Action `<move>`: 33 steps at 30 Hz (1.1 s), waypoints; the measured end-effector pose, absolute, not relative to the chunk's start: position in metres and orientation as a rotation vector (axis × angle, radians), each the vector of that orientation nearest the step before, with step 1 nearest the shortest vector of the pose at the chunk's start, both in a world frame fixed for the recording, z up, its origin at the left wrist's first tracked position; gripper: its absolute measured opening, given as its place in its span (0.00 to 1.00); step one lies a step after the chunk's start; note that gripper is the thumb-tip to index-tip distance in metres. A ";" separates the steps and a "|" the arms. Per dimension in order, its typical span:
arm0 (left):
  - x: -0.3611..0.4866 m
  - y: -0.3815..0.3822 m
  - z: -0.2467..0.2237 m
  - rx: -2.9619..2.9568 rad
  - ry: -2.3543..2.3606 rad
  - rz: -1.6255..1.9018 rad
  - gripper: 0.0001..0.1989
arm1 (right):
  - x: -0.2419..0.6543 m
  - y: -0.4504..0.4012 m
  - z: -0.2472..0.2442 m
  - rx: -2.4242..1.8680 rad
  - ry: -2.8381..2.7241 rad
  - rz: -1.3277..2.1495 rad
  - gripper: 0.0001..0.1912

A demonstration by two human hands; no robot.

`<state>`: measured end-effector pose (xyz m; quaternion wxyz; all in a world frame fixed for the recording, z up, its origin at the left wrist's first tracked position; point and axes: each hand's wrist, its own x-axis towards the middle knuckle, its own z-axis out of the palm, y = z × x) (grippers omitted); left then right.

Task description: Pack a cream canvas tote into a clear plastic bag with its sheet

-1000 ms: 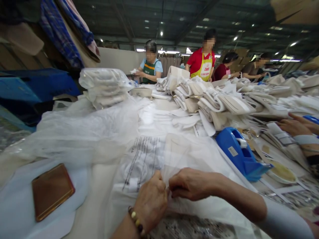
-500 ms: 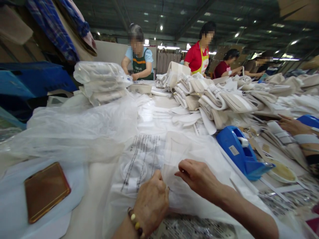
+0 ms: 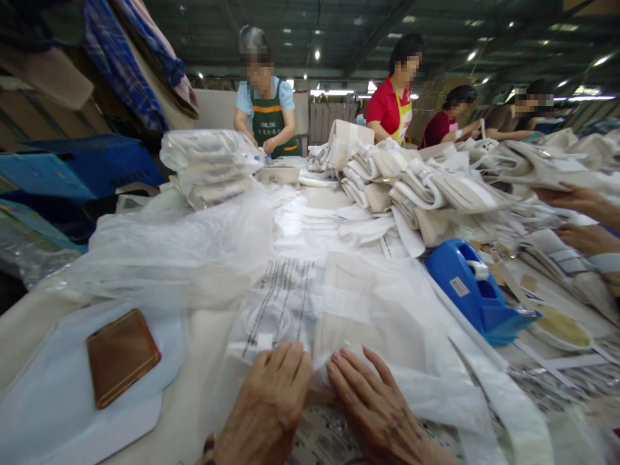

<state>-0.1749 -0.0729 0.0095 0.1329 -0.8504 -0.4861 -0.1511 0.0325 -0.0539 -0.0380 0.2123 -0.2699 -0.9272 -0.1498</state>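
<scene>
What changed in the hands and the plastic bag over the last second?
Both hands let go of their pinch on the clear plastic bag and now lie flat on its near edge, fingers spread: left hand, right hand. The right hand had lifted off to the right half a second ago, then came back down beside the left. The blue tape dispenser and brown case stayed where they were.

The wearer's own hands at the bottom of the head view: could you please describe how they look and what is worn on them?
Both the left hand and the right hand are bare: no gloves, and no rings that I can see. No sleeve shows on either forearm. At the left wrist, something dark sits at the picture's edge, too cut off to identify.
</scene>
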 end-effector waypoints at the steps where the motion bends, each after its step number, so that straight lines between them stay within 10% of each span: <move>1: -0.187 -0.082 0.004 -2.387 -1.347 -0.464 0.21 | 0.032 -0.054 -0.036 -0.750 -2.579 -0.435 0.24; 9: -0.280 -0.107 -0.015 -2.418 -1.472 -0.823 0.15 | 0.033 -0.047 -0.038 -0.657 -2.529 -0.563 0.23; 17: -0.272 -0.072 -0.013 -1.906 -2.716 -1.679 0.19 | 0.035 -0.044 -0.052 -0.633 -2.475 -0.562 0.20; 33: -0.256 -0.058 -0.035 -1.327 -2.662 -1.524 0.19 | 0.034 -0.053 -0.045 -0.734 -2.512 -0.499 0.22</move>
